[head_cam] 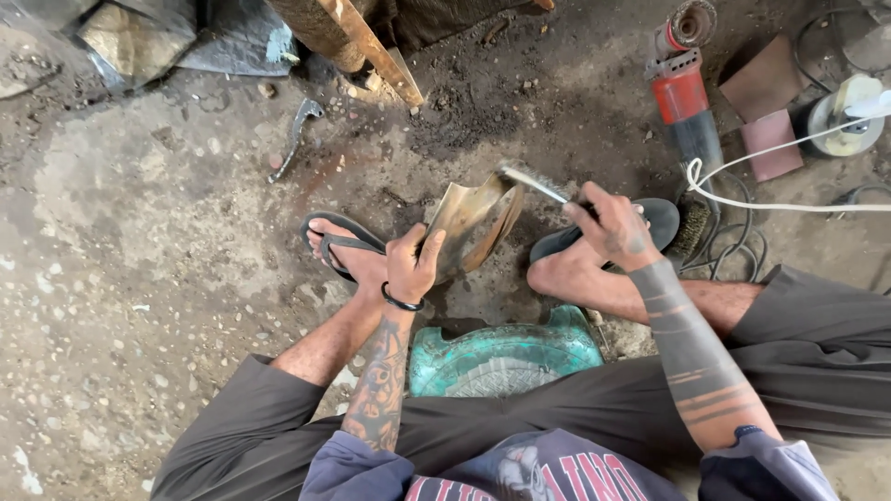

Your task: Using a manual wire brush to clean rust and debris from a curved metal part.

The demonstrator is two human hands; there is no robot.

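We see the left hand (411,264) closed around the lower edge of a curved, rust-brown sheet-metal piece (473,223), which stands tilted on the dirt floor (139,232) between the two sandalled feet; the right hand (613,223) is wrapped tightly around the handle of a wire brush (531,179), whose bristled head rests against the upper rim of the metal piece; the left foot wears a dark sandal (329,237) just beside the left hand; below the metal piece, between the legs, lies a turquoise moulded seat (506,357); to the upper right, well apart from the hands, a red-bodied angle grinder (682,88) lies on the floor with a white cable (770,199) running near it; a small bent metal lever (295,134) lies at upper left.
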